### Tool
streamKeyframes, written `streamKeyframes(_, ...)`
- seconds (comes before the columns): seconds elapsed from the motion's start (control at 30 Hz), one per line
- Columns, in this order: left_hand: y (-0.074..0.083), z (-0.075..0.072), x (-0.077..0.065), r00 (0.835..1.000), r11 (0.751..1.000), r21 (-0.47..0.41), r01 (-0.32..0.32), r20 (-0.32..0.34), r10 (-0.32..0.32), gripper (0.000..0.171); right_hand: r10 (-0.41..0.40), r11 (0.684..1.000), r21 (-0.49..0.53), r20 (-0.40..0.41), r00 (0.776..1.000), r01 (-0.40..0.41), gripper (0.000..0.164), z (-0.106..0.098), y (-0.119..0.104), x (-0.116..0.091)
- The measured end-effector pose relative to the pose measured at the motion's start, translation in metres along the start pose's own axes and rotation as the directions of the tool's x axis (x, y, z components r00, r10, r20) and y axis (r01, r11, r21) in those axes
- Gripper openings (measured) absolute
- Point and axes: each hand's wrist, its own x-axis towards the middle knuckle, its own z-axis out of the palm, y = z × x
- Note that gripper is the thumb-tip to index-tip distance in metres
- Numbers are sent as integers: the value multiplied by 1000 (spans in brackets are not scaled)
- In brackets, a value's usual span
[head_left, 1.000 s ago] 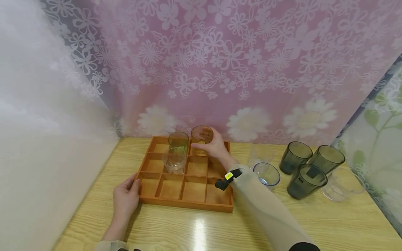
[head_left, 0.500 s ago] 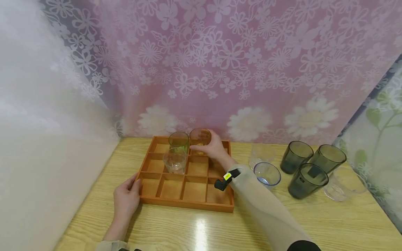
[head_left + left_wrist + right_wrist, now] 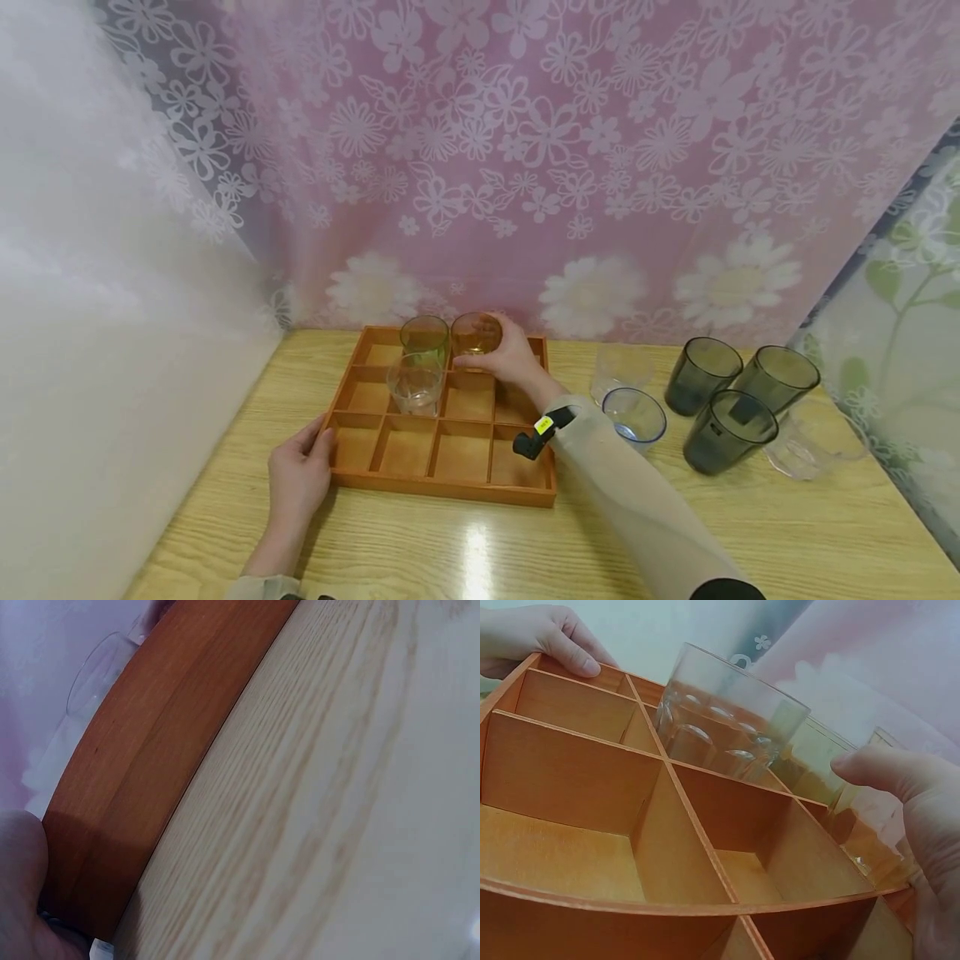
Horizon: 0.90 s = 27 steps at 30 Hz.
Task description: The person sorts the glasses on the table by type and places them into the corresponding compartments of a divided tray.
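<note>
My right hand [image 3: 512, 357] holds an amber glass [image 3: 471, 337] upright in a back-row compartment of the wooden divided tray [image 3: 442, 490], fingers behind it and thumb in front. Immediately left of it, a green-tinted glass [image 3: 423, 333] sits in the same row. A clear glass [image 3: 415, 385] stands in the middle row, in front of the green one; its faceted lower part shows in the right wrist view. My left hand [image 3: 300, 471] grips the tray's front left corner, with the thumb [image 3: 581, 660] over the rim.
On the table's right stand several smoky grey glasses [image 3: 727, 433], a blue-rimmed glass [image 3: 633, 417] and clear glasses [image 3: 798, 450], partly hidden by the others. A flowered pink curtain [image 3: 510, 208] hangs behind the tray, and a pale sheet [image 3: 135, 333] closes the left side.
My right hand has lowered the amber glass slightly and shifted it a little left, deeper into its compartment. My left hand has stayed on the tray corner.
</note>
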Motion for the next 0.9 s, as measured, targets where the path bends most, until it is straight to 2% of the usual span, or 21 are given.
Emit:
streamKeyframes(0.3,0,0,-1,998,999,-1,52,27,-52,33,14,1000,-16,1,1000,-14,100,-2,2,-2)
streamKeyframes(0.57,4,0,-2,998,999,-15,52,32,-52,33,30,999,40,6,1000,-30,98,-5,1,-4)
streamKeyframes(0.9,2,-1,-2,999,999,-7,45,18,-45,33,14,999,44,26,1000,-15,101,-17,-11,-9)
